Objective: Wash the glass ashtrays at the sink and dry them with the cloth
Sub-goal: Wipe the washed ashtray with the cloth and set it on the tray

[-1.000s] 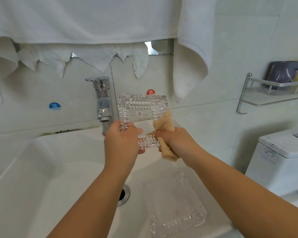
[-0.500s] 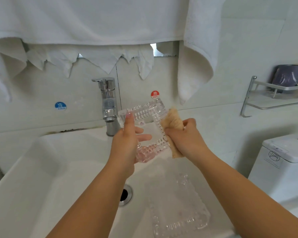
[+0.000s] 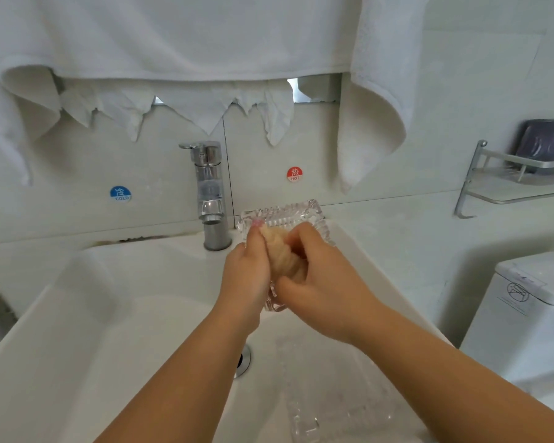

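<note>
Hands (image 3: 288, 266) hide ashtray (image 3: 282, 214) centre; cloth (image 3: 282, 254) seemingly inside.

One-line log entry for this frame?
left hand holds ashtray | right hand wipes with cloth | second ashtray in sink

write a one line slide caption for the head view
Both hands rub a tan cloth inside a glass ashtray above the sink.

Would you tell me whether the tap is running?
Off, apparently: no stream shows below the tap spout above the sink.
</note>
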Demonstrator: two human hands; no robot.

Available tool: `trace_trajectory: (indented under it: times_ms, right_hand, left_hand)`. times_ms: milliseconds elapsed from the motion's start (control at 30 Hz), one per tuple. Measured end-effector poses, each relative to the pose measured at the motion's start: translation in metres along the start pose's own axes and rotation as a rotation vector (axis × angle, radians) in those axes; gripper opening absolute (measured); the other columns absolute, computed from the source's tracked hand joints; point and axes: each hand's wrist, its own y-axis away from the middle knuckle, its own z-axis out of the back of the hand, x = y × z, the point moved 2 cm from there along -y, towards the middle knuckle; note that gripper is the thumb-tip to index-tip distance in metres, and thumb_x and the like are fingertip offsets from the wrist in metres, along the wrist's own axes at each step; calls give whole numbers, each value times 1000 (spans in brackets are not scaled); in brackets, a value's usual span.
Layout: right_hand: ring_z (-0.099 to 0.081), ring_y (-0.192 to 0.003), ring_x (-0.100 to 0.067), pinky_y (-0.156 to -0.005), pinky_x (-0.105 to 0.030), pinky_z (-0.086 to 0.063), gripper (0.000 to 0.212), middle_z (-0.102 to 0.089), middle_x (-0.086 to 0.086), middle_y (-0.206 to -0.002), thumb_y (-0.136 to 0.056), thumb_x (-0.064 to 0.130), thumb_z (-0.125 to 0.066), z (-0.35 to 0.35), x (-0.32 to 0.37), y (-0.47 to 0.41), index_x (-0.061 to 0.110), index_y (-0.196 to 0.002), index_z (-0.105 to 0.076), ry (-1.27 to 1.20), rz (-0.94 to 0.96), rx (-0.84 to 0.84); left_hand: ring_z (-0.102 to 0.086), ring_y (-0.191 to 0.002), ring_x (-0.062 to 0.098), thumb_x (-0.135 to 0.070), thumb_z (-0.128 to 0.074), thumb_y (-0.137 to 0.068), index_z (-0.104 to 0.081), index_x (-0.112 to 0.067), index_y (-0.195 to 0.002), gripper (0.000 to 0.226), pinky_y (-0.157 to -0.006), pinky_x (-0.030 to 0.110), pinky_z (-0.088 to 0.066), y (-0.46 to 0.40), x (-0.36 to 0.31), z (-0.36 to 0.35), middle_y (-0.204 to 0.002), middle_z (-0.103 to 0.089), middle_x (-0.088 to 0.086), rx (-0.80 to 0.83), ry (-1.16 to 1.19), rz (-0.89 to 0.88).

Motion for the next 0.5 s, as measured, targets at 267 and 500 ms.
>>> trace_trajectory:
  times_ms: [267,500]
  right_hand:
    - [-55,-84,-8,-71,-14,-43,9,-62,4,-94,-82,-1,-62,1,-14,-15,8,-84,-63,71,223,-174]
    - [-41,-70,-14,-50,-23,-25,27,-42,11,-72,-90,12,-48,9,-8,-20,25,-70,-35,486,73,-350]
  left_hand:
    - [-69,-84,22,-53,-34,-98,-71,-27,-70,54,-78,46,-58,0,5,-5,-77,-74,2,49,-65,-45]
    - [-68,-79,21,-58,-35,-96,-64,-7,-92,59,-80,43,-54,4,7,-7,-64,-72,-3,-22,-81,-96]
